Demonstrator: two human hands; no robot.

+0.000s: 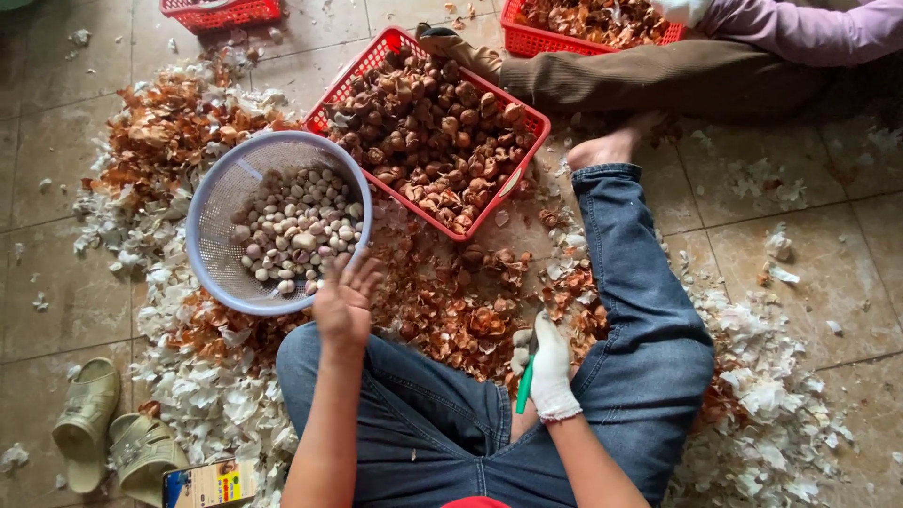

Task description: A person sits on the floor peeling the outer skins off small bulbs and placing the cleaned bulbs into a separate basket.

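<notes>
The person sits cross-legged on the tiled floor (56, 282). The left hand (344, 299) is bare and spread wide open, fingers splayed, holding nothing — it hovers at the near rim of the round pale strainer basket (212, 202), which holds a heap of peeled, pale kernels (296, 226). The right hand (550, 362) wears a white glove and is closed around a green-handled knife (523, 386), handle pointing down toward the lap; its fingers also seem to pinch a small pale piece, though that is too small to tell for sure.

The step looks like dropping a freshly peeled kernel into the basket. To do it well, the open hand should release over the middle of the heap rather than the rim, so nothing bounces out into the brown husks (451, 310) and white skins (216, 395) strewn around the knees. The knife is best kept low and still, blade turned away from the jeans (640, 320), while the other hand moves.

The unpeeled stock sits in the red crate (519, 118) just beyond the basket, within easy reach — a second red crate (527, 39) lies by another person's leg (658, 80).
</notes>
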